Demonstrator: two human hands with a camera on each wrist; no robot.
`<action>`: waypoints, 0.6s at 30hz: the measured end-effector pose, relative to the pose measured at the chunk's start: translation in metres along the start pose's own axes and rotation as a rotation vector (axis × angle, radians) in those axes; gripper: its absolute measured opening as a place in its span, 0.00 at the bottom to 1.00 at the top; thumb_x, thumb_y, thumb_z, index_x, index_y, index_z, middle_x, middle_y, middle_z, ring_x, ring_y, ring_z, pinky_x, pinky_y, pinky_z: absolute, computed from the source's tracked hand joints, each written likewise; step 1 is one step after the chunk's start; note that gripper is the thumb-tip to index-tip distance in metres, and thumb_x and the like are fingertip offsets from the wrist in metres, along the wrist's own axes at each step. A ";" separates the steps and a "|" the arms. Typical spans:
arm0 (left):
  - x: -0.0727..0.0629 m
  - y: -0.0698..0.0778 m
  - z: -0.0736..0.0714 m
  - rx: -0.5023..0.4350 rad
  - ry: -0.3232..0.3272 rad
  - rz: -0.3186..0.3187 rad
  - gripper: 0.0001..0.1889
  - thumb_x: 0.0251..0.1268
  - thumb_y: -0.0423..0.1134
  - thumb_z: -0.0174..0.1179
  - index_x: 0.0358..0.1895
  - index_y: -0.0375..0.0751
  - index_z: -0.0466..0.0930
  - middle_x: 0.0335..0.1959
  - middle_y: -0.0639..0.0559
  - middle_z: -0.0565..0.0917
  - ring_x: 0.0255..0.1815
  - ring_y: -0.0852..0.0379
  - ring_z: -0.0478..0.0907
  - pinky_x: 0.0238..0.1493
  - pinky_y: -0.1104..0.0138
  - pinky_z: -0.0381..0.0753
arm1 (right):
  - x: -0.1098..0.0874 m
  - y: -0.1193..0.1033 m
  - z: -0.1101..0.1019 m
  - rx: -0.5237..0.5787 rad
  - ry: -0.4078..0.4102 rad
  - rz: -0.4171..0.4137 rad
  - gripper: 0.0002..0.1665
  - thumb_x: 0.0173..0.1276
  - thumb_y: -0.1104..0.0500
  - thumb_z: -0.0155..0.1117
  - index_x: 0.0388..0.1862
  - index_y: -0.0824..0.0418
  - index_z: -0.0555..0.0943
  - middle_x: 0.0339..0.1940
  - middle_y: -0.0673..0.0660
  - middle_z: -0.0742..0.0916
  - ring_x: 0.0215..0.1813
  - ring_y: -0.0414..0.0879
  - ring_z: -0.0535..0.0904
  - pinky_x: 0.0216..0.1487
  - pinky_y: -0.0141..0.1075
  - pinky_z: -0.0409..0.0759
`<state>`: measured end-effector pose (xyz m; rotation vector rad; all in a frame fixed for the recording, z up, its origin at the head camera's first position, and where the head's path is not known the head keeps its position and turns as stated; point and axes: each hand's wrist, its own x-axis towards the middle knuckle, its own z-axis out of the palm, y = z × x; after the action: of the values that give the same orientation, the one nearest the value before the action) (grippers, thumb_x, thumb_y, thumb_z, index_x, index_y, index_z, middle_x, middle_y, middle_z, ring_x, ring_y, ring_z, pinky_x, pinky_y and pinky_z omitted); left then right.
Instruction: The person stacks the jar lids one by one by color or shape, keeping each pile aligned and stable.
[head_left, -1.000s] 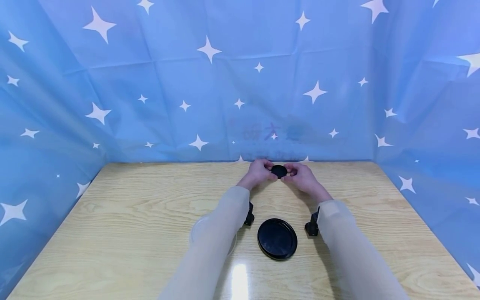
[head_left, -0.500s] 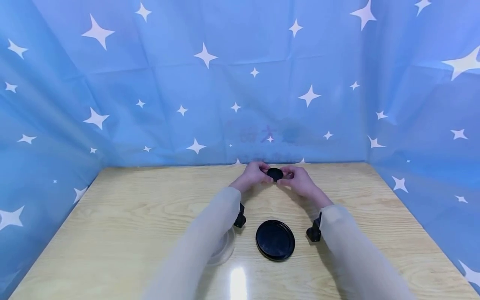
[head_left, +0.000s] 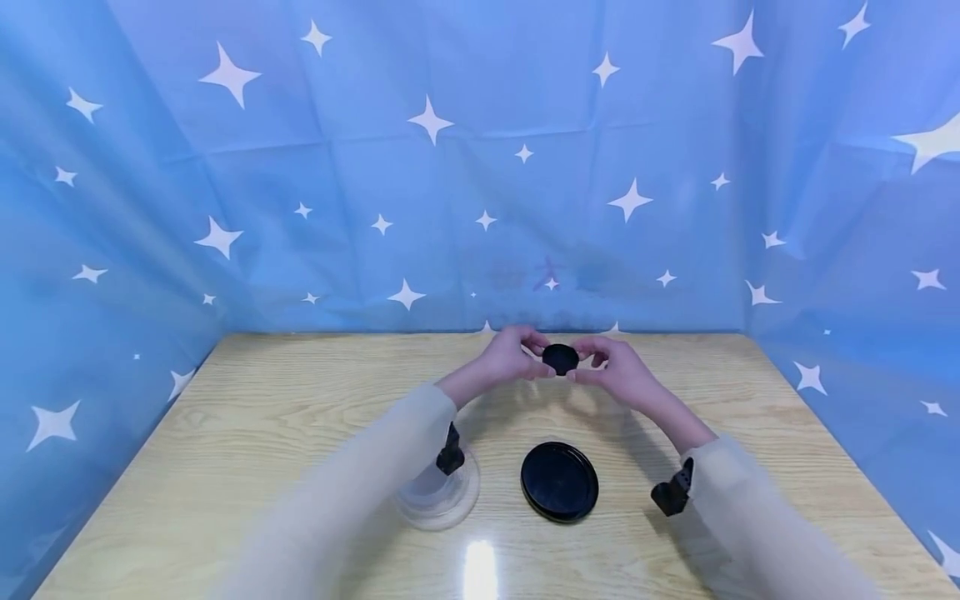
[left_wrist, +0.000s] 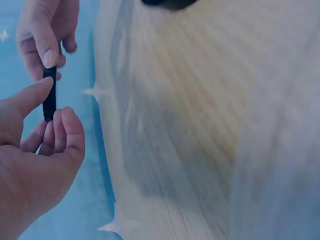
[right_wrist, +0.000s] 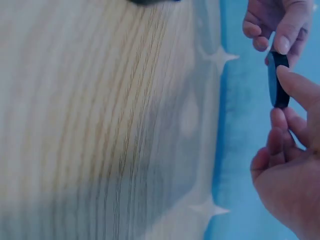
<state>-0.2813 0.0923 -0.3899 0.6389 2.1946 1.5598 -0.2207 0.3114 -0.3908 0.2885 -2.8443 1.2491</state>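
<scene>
Near the back of the table, both hands hold a small round black lid-like disc (head_left: 561, 359) between them, its flat face turned to the head camera. My left hand (head_left: 507, 357) pinches its left edge with thumb and fingertips. On the opposite edge, my right hand (head_left: 621, 372) has its thumb and fingers. Seen edge-on, the black disc (left_wrist: 49, 94) looks thin in the left wrist view, and the same black disc (right_wrist: 278, 80) shows its rim in the right wrist view. It is held above the tabletop.
A larger round black lid or shallow dish (head_left: 559, 482) lies on the wooden table (head_left: 300, 417) between the forearms. Left of it stands a clear round plastic container (head_left: 438, 504), partly covered by the left sleeve. A blue star-patterned curtain (head_left: 480, 167) hangs behind and at both sides.
The hands have come up and slightly nearer with the small disc between them. Both forearms have spread outward, uncovering more of the clear container. The head view has shifted slightly.
</scene>
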 end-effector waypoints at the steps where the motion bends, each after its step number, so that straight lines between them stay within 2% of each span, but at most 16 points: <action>1: -0.005 0.001 0.000 -0.004 -0.010 0.009 0.24 0.57 0.28 0.75 0.58 0.32 0.81 0.44 0.46 0.79 0.36 0.56 0.82 0.39 0.62 0.87 | -0.004 -0.002 -0.001 0.003 -0.008 -0.008 0.28 0.67 0.58 0.74 0.63 0.68 0.80 0.52 0.63 0.84 0.46 0.54 0.75 0.42 0.44 0.76; 6: -0.034 0.009 0.003 0.014 -0.047 0.044 0.23 0.59 0.28 0.74 0.58 0.34 0.81 0.47 0.41 0.81 0.34 0.58 0.81 0.42 0.56 0.86 | -0.027 -0.014 -0.005 0.005 -0.033 -0.031 0.29 0.66 0.56 0.76 0.62 0.66 0.80 0.49 0.59 0.84 0.45 0.52 0.74 0.43 0.43 0.75; 9: -0.053 0.013 0.008 0.046 -0.038 0.062 0.22 0.59 0.28 0.74 0.57 0.35 0.81 0.49 0.38 0.81 0.33 0.59 0.80 0.37 0.63 0.84 | -0.042 -0.021 -0.004 0.012 -0.024 -0.051 0.29 0.65 0.56 0.77 0.61 0.66 0.81 0.47 0.58 0.84 0.43 0.52 0.73 0.40 0.39 0.74; 12: -0.071 0.017 0.013 0.066 -0.016 0.076 0.22 0.58 0.28 0.75 0.56 0.36 0.82 0.47 0.41 0.82 0.32 0.60 0.80 0.30 0.69 0.79 | -0.057 -0.027 0.000 0.030 -0.004 -0.065 0.28 0.63 0.58 0.78 0.60 0.65 0.82 0.44 0.59 0.83 0.40 0.53 0.72 0.35 0.36 0.71; 18: -0.099 0.019 0.020 0.055 -0.011 0.075 0.21 0.55 0.28 0.76 0.53 0.37 0.83 0.46 0.41 0.82 0.30 0.61 0.79 0.28 0.71 0.76 | -0.083 -0.036 0.007 0.066 -0.004 -0.076 0.26 0.61 0.58 0.80 0.58 0.61 0.84 0.42 0.54 0.83 0.39 0.56 0.72 0.34 0.36 0.70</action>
<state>-0.1858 0.0577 -0.3743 0.7525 2.2364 1.5331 -0.1327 0.2958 -0.3776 0.3972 -2.7704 1.3302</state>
